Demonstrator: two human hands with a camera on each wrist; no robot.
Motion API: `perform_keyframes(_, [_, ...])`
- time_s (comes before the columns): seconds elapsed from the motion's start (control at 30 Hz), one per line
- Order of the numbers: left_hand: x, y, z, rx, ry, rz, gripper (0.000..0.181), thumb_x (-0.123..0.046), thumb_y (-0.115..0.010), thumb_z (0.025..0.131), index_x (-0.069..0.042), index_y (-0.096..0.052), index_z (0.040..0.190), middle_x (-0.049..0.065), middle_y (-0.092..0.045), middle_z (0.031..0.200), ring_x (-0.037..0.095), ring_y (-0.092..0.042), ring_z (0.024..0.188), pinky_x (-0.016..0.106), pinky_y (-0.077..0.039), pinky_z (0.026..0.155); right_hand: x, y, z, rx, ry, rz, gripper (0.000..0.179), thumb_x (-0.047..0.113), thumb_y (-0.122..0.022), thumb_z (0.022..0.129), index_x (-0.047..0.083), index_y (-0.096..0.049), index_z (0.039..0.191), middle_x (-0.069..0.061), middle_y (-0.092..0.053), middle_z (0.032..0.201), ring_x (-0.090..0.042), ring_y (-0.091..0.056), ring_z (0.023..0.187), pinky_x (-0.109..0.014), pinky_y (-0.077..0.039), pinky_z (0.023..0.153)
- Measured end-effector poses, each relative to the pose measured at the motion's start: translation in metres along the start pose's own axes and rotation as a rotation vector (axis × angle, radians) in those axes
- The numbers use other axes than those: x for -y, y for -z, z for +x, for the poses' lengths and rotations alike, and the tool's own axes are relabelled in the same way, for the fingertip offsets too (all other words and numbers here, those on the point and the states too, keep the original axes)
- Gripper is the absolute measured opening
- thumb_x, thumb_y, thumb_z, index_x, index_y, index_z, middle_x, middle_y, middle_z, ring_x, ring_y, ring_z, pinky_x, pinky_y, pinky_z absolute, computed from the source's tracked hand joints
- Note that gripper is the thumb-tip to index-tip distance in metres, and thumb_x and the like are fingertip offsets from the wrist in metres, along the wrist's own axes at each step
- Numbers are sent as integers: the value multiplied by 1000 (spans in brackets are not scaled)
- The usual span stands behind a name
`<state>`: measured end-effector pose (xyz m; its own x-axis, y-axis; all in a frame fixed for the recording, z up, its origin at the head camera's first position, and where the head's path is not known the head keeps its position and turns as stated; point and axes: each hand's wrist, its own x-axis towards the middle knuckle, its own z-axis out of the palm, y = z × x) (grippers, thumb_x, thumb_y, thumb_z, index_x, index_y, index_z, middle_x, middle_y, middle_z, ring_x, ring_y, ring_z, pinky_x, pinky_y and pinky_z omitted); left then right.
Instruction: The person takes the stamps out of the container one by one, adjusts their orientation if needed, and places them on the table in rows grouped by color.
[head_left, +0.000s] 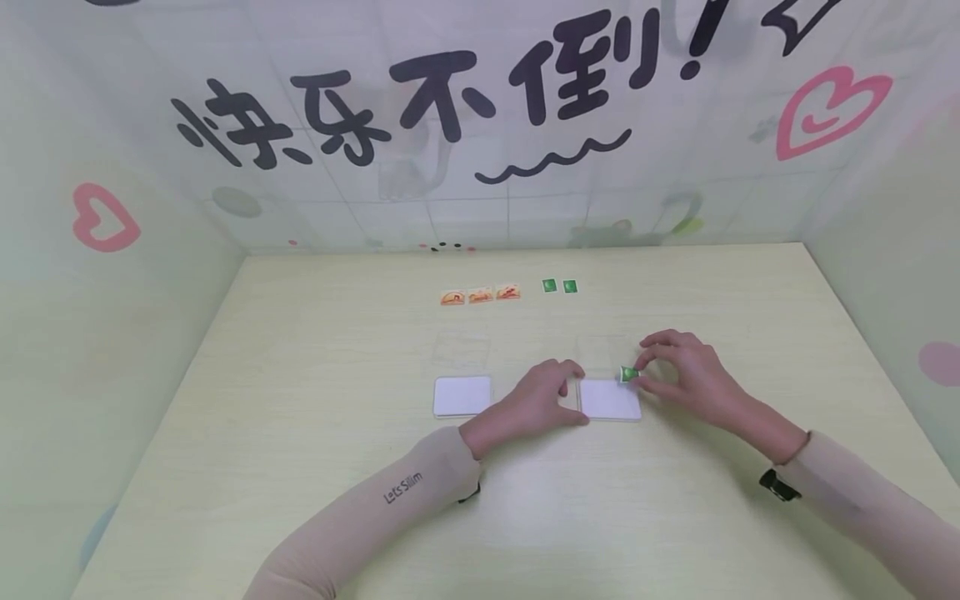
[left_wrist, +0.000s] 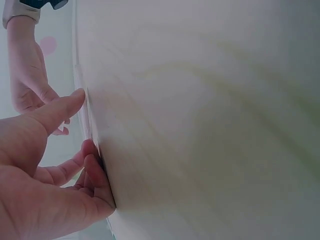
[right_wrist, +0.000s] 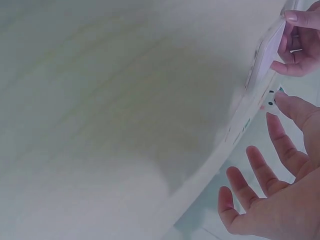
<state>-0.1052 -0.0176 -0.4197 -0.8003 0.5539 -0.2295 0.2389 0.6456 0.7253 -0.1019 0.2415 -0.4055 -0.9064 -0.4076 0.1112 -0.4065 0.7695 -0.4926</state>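
Observation:
My right hand (head_left: pixel 693 379) pinches a small green sticker (head_left: pixel 628 374) between thumb and forefinger, above the right corner of a flat white rectangular case (head_left: pixel 611 400). In the right wrist view the other fingers of my right hand (right_wrist: pixel 285 185) spread apart. My left hand (head_left: pixel 536 400) grips the left end of that case, its thumb at the near edge and forefinger at the far edge. In the left wrist view my left hand (left_wrist: pixel 45 165) has its fingertips low against the tabletop.
A second white case (head_left: pixel 462 396) lies left of my left hand. Behind each case is a faint clear panel. Farther back lie two green stickers (head_left: pixel 559 286) and three orange picture stickers (head_left: pixel 480 295). A printed wall (head_left: pixel 510 208) closes the table's back.

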Motion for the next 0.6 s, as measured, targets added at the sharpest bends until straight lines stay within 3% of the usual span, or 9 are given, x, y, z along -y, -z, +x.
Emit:
perform_keyframes(0.43, [-1, 0, -1, -3, 1, -11, 59, -18, -86, 90, -5, -60, 141, 2, -52, 94, 14, -47, 85, 23, -38, 72, -5, 2, 17, -15, 27, -1, 9, 11, -85, 88, 8, -79, 94, -27, -70, 123, -51, -61, 118, -72, -45, 99])
perform_keyframes(0.6, [-3, -2, -3, -1, 17, 31, 61, -20, -84, 92, -4, -58, 145, 5, -57, 100, 14, -51, 89, 23, -44, 74, -5, 0, 23, -17, 47, 4, 10, 12, -86, 88, 9, -79, 94, -26, -70, 123, -50, -62, 119, -72, -45, 98])
